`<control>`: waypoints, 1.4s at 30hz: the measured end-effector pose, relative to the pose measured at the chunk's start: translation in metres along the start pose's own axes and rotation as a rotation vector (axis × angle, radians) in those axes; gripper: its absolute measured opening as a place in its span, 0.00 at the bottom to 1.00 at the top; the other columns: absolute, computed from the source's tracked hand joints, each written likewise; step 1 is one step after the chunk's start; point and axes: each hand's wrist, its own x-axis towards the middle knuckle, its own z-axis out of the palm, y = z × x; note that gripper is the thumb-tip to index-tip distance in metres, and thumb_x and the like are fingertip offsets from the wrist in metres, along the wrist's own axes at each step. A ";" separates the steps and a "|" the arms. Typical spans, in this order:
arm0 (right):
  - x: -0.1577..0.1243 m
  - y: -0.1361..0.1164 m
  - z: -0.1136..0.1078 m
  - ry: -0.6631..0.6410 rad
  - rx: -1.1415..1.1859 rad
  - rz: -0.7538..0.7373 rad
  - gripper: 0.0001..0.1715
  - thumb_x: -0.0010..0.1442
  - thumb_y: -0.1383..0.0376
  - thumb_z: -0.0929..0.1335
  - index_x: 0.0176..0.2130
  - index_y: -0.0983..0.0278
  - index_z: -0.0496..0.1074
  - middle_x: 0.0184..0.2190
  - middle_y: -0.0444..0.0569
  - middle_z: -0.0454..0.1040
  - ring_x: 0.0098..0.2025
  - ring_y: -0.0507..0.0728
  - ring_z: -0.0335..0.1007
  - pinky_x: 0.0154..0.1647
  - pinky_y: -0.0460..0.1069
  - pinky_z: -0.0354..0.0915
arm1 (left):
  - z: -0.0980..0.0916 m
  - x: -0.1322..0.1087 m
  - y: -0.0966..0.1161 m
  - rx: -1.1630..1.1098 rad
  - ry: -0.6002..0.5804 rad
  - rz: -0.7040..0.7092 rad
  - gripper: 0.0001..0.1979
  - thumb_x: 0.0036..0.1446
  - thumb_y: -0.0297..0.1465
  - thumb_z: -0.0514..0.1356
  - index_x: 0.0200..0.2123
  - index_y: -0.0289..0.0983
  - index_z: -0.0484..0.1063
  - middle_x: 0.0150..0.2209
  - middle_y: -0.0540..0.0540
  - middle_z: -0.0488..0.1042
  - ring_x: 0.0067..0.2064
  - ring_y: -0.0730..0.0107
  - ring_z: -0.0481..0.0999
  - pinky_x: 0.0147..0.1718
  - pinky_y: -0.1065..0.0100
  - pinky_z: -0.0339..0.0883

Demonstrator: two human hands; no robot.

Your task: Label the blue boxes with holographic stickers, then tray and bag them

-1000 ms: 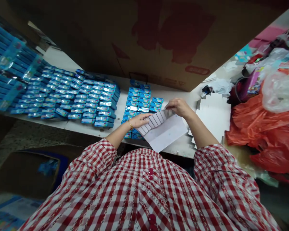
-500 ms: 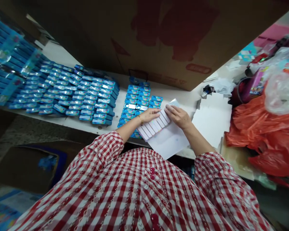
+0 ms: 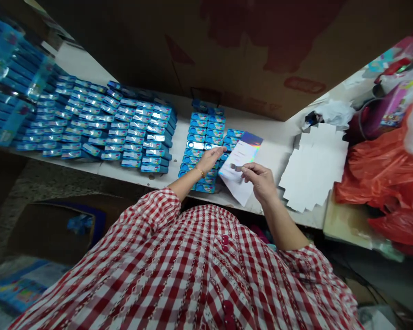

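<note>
Right hand (image 3: 261,181): thumb and fingertips pinched on a thin grey strip (image 3: 237,167), its details too blurred for us to read. Left hand (image 3: 208,160): fingers stretched out towards the right hand; we cannot tell whether they grip anything. On its wrist, one gold bracelet (image 3: 201,172).

Between the two hands, we list one white sheet (image 3: 243,191), tilted, with a shiny rainbow-tinted end pointing away from us; the strip lies across our view of it. Under and beyond the left hand, one block of small blue boxes (image 3: 198,123) in columns on the white counter (image 3: 275,142).

Farther left of the left hand, we count many rows of blue packs (image 3: 124,123). Right of the right hand, white card (image 3: 313,169) with stepped edges; past it, a red plastic bag (image 3: 375,174). Beyond both hands, one large cardboard box (image 3: 124,46).
</note>
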 end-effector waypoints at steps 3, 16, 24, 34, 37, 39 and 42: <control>-0.009 0.016 0.032 0.027 0.204 0.180 0.12 0.39 0.59 0.74 0.24 0.64 0.74 0.18 0.42 0.69 0.21 0.48 0.61 0.18 0.43 0.55 | -0.020 -0.041 0.004 -0.238 -0.171 -0.159 0.25 0.51 0.47 0.59 0.46 0.35 0.72 0.47 0.40 0.74 0.47 0.62 0.73 0.42 0.64 0.67; -0.046 0.120 0.185 0.268 0.057 0.311 0.13 0.43 0.56 0.72 0.27 0.62 0.76 0.22 0.43 0.73 0.25 0.51 0.64 0.28 0.47 0.62 | -0.141 -0.133 -0.069 -0.102 0.208 -0.283 0.20 0.44 0.34 0.64 0.42 0.32 0.71 0.23 0.53 0.71 0.27 0.77 0.69 0.32 0.71 0.64; -0.041 0.140 0.191 0.254 -0.372 0.064 0.13 0.50 0.56 0.68 0.27 0.63 0.76 0.24 0.46 0.71 0.28 0.53 0.64 0.34 0.49 0.62 | -0.142 -0.143 -0.102 0.011 0.279 -0.276 0.21 0.47 0.32 0.63 0.46 0.33 0.69 0.25 0.50 0.75 0.28 0.73 0.71 0.37 0.68 0.66; -0.037 0.147 0.189 0.203 -0.580 0.029 0.13 0.53 0.58 0.66 0.29 0.64 0.76 0.25 0.47 0.70 0.27 0.53 0.64 0.33 0.49 0.62 | -0.139 -0.138 -0.117 0.053 0.286 -0.287 0.22 0.47 0.30 0.63 0.47 0.31 0.69 0.24 0.50 0.75 0.28 0.73 0.71 0.37 0.69 0.65; -0.036 0.145 0.190 0.156 -0.692 0.016 0.13 0.55 0.59 0.65 0.29 0.65 0.75 0.27 0.49 0.71 0.29 0.54 0.65 0.35 0.49 0.62 | -0.135 -0.136 -0.123 0.054 0.288 -0.284 0.22 0.47 0.31 0.63 0.47 0.32 0.69 0.25 0.51 0.74 0.28 0.73 0.71 0.36 0.69 0.65; -0.037 0.144 0.190 0.133 -0.784 0.019 0.14 0.56 0.58 0.64 0.30 0.65 0.74 0.28 0.50 0.70 0.30 0.55 0.65 0.35 0.50 0.62 | -0.133 -0.135 -0.128 0.064 0.292 -0.267 0.21 0.47 0.31 0.62 0.47 0.33 0.69 0.26 0.50 0.74 0.28 0.74 0.71 0.35 0.70 0.65; -0.041 0.141 0.188 0.128 -0.894 0.003 0.15 0.59 0.58 0.62 0.38 0.63 0.72 0.27 0.48 0.70 0.29 0.56 0.64 0.32 0.49 0.60 | -0.132 -0.134 -0.135 0.092 0.301 -0.269 0.20 0.46 0.29 0.62 0.46 0.33 0.70 0.28 0.50 0.73 0.28 0.75 0.71 0.34 0.71 0.65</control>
